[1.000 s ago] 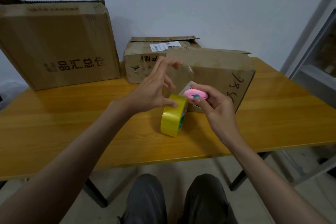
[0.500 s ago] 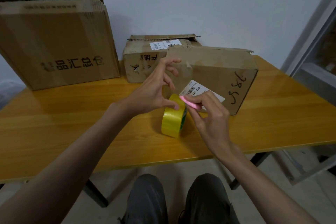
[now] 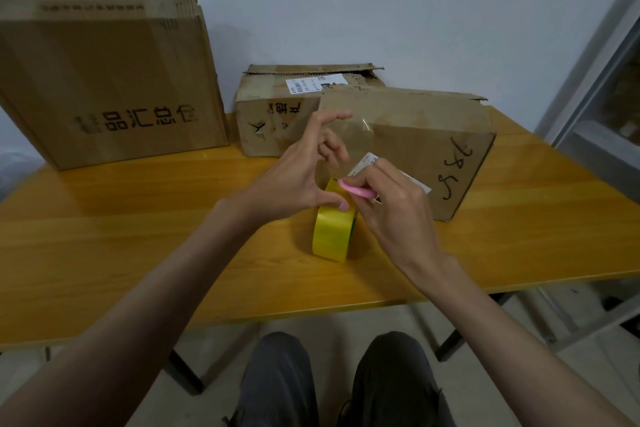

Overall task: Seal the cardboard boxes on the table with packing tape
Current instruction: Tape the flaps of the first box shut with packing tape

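A yellow roll of packing tape [image 3: 331, 233] stands on edge on the wooden table [image 3: 138, 239]. My left hand [image 3: 304, 177] presses its thumb on the roll's top, while its raised fingers hold up a clear strip of tape [image 3: 349, 146] pulled from the roll. My right hand [image 3: 391, 204] grips a small pink cutter [image 3: 355, 189] against the strip just above the roll. Behind the hands lies a cardboard box [image 3: 426, 139] with handwriting and a white label. A second box [image 3: 277, 107] sits behind it. A large box [image 3: 104, 80] stands at the back left.
The table's front edge [image 3: 311, 308] runs just above my knees [image 3: 332, 378]. A white wall rises behind the boxes. A metal frame [image 3: 595, 80] stands off the table's right end.
My right hand has brought the pink cutter down and left, from in front of the box label to the tape strip above the roll. My left hand keeps holding the strip up.
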Available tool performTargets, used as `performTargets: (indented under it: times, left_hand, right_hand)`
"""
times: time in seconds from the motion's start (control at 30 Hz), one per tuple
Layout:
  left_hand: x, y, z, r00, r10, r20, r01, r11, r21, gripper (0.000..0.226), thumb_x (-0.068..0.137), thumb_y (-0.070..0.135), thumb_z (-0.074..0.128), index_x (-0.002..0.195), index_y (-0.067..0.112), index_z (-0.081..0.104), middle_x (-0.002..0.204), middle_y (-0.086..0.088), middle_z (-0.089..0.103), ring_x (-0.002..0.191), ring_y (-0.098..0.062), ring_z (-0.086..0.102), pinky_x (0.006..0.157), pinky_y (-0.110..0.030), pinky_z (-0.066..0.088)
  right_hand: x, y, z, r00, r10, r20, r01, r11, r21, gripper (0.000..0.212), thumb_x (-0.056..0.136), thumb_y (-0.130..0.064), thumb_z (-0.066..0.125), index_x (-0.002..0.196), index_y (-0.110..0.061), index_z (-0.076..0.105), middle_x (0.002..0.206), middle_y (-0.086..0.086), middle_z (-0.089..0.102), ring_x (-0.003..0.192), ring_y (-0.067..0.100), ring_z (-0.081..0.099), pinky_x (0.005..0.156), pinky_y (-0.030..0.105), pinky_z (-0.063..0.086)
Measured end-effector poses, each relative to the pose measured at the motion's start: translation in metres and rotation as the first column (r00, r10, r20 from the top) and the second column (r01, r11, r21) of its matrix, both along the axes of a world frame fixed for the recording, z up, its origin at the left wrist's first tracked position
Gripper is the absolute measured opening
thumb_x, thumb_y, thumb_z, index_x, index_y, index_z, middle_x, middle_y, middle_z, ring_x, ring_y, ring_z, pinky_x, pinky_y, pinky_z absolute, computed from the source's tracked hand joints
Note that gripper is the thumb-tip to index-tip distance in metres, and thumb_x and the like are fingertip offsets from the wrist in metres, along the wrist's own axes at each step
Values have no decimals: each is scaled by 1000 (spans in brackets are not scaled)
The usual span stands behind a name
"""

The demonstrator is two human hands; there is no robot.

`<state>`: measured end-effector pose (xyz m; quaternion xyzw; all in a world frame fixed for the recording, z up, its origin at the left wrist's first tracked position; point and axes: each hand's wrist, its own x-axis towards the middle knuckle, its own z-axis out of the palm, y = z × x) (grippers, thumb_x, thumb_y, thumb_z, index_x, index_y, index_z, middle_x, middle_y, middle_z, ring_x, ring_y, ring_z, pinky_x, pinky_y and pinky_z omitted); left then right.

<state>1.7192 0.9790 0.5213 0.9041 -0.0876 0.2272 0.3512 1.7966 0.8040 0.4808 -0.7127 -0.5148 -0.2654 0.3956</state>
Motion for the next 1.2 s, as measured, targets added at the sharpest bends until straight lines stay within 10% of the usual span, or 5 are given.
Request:
performTargets:
  times: [0.77, 1.2]
  left_hand:
    - [2, -5, -2, 1000, -1, 1, 1, 1000, -13, 113, 66, 14, 94, 153, 19, 21, 103, -2, 56, 96, -17, 60, 97, -44, 50]
    - [6, -2, -1, 999, 41, -3, -41, 999, 24, 119, 62, 27, 97, 152, 22, 19, 108, 1, 54, 101, -13, 57, 94, -37, 50]
  right_hand:
    - [3, 11, 20, 997, -61, 55, 70, 979, -189, 21, 78, -6, 84, 91, -10, 68, 87, 2, 60, 76, 20, 56, 51, 47, 51]
    - [14, -5, -1, 999, 28, -20, -28, 1000, 14, 10, 91, -9, 77, 94, -6, 68, 89, 0, 57, 73, 10, 50, 57, 32, 47]
